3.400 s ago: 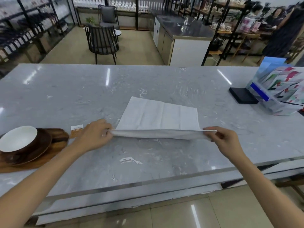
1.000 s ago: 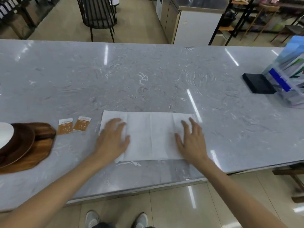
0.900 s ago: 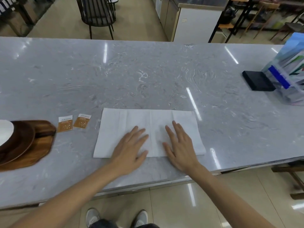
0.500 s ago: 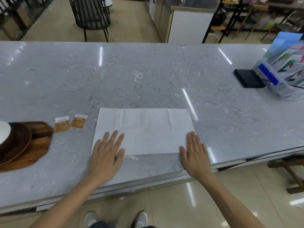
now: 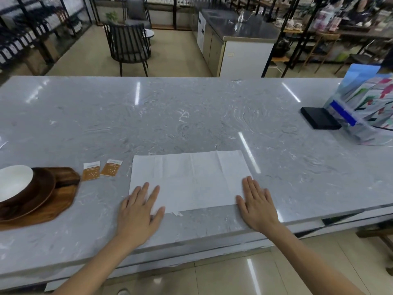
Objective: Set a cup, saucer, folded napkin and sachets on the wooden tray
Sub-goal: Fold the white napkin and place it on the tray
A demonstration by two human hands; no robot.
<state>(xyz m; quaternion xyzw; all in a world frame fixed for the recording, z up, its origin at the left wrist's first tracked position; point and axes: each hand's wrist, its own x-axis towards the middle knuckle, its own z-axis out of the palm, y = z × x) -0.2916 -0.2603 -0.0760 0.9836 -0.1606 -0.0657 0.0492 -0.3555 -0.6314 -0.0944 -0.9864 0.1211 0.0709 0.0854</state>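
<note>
Napkin (image 5: 189, 179) lies flat between both hands, long axis left-right; left hand (image 5: 139, 211) and right hand (image 5: 256, 206) spread flat on its near corners.

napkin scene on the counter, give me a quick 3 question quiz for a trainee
1. True or false: the napkin already lies on the wooden tray.
2. How many sachets lie between the tray and the napkin?
3. Which corners of the napkin do the left hand and right hand rest at? A) the far corners B) the near corners C) both at the middle

Key
1. False: it lies flat on the marble counter, apart from the tray.
2. Two.
3. B: each flat hand lies at a near corner, left at the near left, right at the near right.
</note>
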